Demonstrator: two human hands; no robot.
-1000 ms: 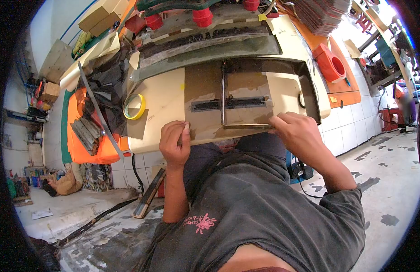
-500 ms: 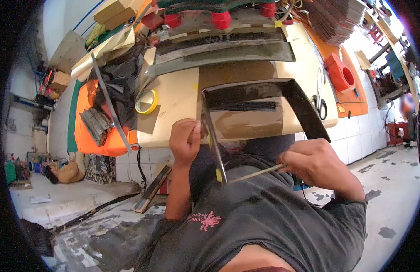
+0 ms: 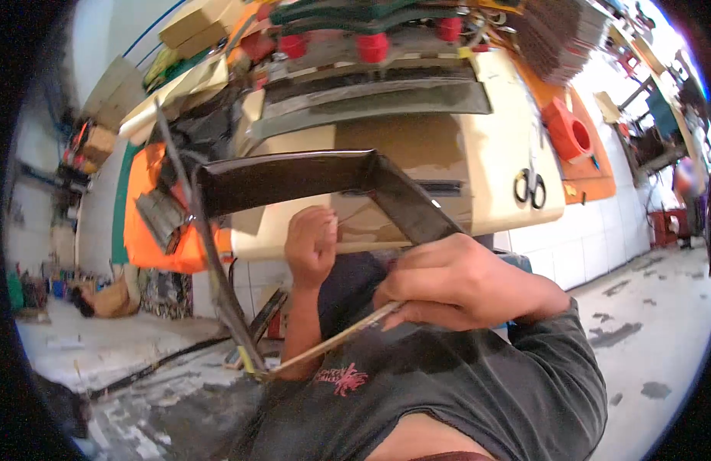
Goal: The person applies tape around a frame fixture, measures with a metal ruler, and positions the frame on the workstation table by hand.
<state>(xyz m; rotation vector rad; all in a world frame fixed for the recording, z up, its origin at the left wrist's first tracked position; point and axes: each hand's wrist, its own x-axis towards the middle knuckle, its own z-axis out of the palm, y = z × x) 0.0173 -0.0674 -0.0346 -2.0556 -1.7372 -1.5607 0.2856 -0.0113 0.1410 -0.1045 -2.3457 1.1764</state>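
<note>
My right hand (image 3: pixel 459 284) is closed on a dark, flat strip bent into a four-sided frame (image 3: pixel 294 175), gripping it at its near right corner. The frame is held up in the air over the table edge and my lap, its left side slanting down toward me. A small yellow piece (image 3: pixel 245 359) sticks to its near left corner. Inside the frame's outline, as seen from above, my left hand (image 3: pixel 311 244) is raised with its fingers curled and pinched together. Whatever may be between those fingertips is too small to make out.
Brown paper (image 3: pixel 517 184) covers the table, with black-handled scissors (image 3: pixel 530 188) at the right. Beyond stand a red tape dispenser (image 3: pixel 569 132) and a long grey-green curved strip (image 3: pixel 371 104). Orange cloth (image 3: pixel 140 238) and a grey ridged block (image 3: pixel 159 219) lie left.
My right hand has moved left, carrying the frame left with it and tilting it. The frame now passes in front of the ridged block. My left hand has stayed nearly in place.
</note>
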